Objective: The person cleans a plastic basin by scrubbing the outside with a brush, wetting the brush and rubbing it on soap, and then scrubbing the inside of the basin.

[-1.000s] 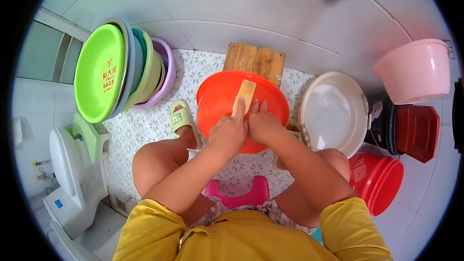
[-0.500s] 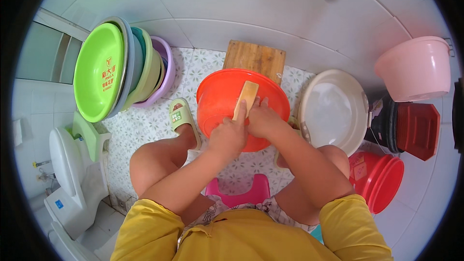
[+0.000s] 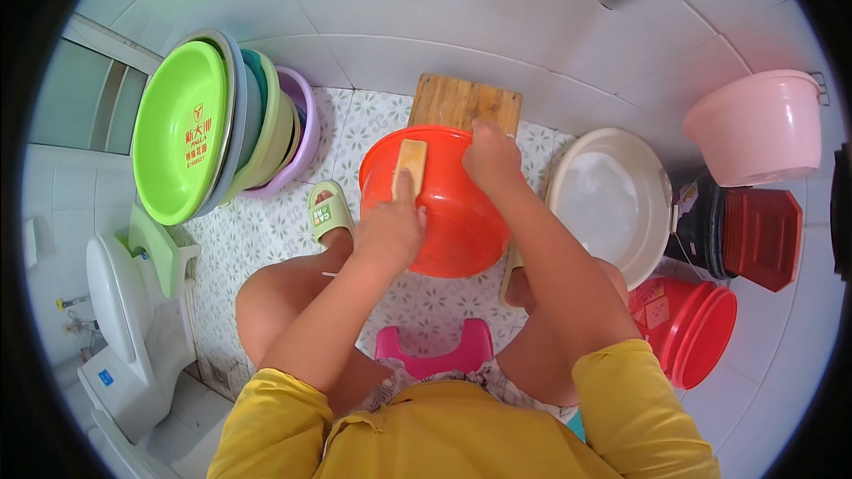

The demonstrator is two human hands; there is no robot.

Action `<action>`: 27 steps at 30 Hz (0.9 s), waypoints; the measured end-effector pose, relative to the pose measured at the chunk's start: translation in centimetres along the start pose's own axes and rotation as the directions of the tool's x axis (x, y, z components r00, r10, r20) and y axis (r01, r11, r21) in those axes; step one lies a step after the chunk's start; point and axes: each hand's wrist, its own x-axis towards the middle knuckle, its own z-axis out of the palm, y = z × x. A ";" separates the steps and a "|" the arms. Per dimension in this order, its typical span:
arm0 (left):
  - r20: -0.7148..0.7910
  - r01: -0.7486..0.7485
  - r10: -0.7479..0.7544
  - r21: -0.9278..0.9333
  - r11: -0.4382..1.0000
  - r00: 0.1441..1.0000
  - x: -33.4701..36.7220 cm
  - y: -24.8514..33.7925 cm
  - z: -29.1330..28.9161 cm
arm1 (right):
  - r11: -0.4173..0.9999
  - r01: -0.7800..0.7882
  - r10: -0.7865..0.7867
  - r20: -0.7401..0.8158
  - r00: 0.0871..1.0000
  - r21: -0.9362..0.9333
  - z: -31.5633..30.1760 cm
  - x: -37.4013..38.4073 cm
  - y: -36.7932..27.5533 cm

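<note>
Orange basin (image 3: 444, 213), inverted on the tiled floor at centre: our left hand (image 3: 390, 229) pressed a tan sponge block (image 3: 409, 166) that had slid toward twelve o'clock, while our right hand (image 3: 491, 158) had shifted to clasp the far rim, steadying it.

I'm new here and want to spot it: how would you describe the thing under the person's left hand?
Find the orange basin on the floor between the knees. Against its inner wall, under the left hand, lies a small pale yellow bar, the only flat rectangular thing inside a basin.
</note>
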 end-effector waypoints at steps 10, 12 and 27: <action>-0.037 -0.119 0.117 -0.051 0.992 0.992 0.2 0.3 0.6 | 0.996 -0.090 0.089 0.049 0.995 0.012 3.0 2.5 3.3; -0.037 -0.134 0.133 -0.016 0.991 0.990 0.0 0.7 0.4 | 0.994 -0.104 0.103 -0.017 0.995 -0.017 3.2 2.3 3.9; -0.037 -0.208 0.209 0.021 0.978 0.977 1.0 0.5 3.2 | 0.984 -0.168 0.166 0.038 0.985 0.063 -0.7 -3.2 3.5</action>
